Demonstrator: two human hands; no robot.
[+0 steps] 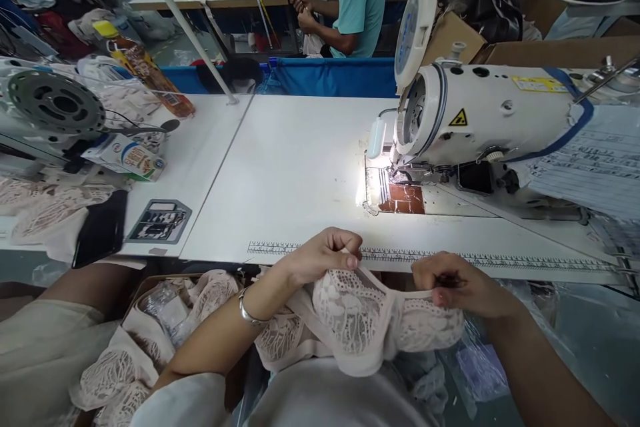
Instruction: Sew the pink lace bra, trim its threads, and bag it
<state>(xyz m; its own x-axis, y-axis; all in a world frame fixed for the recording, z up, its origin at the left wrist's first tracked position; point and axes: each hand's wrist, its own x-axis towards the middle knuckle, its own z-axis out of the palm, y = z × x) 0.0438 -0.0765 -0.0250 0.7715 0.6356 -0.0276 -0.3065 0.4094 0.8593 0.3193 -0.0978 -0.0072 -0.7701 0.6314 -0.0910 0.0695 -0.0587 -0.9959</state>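
Note:
My left hand (323,255) is closed, pinching the upper edge of a pale pink lace bra (367,320) just below the table's front edge. My right hand (457,283) is closed on the other side of the same lace bra, thumb pressed on the fabric. The bra hangs between both hands over my lap, its two lace cups facing up. A silver bracelet (249,312) circles my left wrist. The printed ruler strip (500,259) along the table edge runs just behind my knuckles.
A white sewing machine (495,120) stands at the right with its lamp lit over the needle plate (400,197). A box of more lace pieces (165,320) sits at my lower left. A phone (101,230), small tray (160,221) and carton (127,157) lie left. A person in a teal shirt (357,0) works behind.

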